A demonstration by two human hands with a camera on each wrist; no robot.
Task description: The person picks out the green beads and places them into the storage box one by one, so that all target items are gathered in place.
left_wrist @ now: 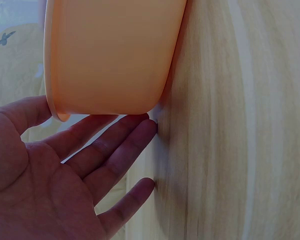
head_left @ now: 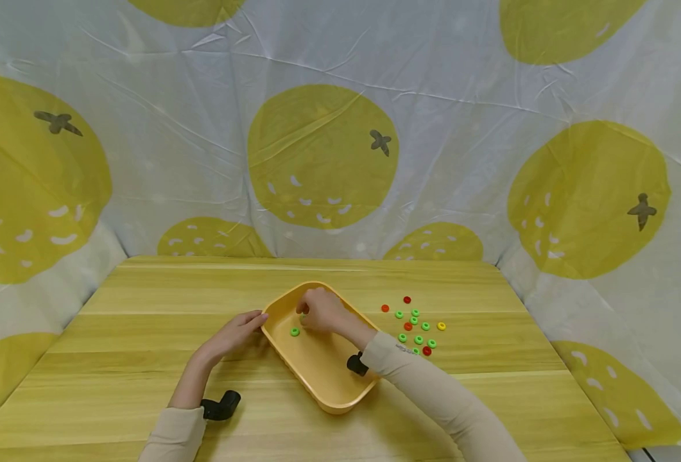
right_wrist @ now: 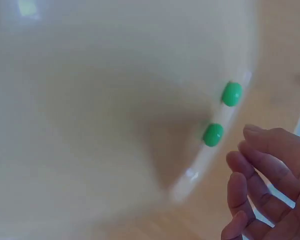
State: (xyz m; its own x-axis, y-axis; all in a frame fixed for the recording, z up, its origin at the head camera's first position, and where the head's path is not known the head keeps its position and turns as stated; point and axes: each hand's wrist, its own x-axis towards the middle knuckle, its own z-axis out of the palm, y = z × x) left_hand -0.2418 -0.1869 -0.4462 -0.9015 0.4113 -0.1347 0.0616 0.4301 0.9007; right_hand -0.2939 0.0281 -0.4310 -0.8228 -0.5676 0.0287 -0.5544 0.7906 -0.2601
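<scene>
A yellow plastic tub (head_left: 340, 405) sits slantwise on the table. My left hand (head_left: 237, 333) holds its left far corner, the thumb at the rim. In the left wrist view, the other fingers of the left hand (left_wrist: 65, 165) reach along the tub's outer wall (left_wrist: 115, 55), fairly straight. Over the inside of the tub hangs my right hand (head_left: 324, 310), its fingers loosely bent. The right wrist view shows nothing between the fingertips of the right hand (right_wrist: 270, 185). Near them, two green rings (right_wrist: 213, 134) lie along the tub's inner edge; one green ring (head_left: 295, 332) shows plainly from above.
Right of the tub, several small rings lie scattered on the wooden table (head_left: 161, 308): green rings (head_left: 418, 339), red rings (head_left: 407, 299) and a yellow ring (head_left: 441, 326). A fruit-print cloth (head_left: 450, 154) hangs behind the table. Each wrist carries a black camera mount (head_left: 221, 406).
</scene>
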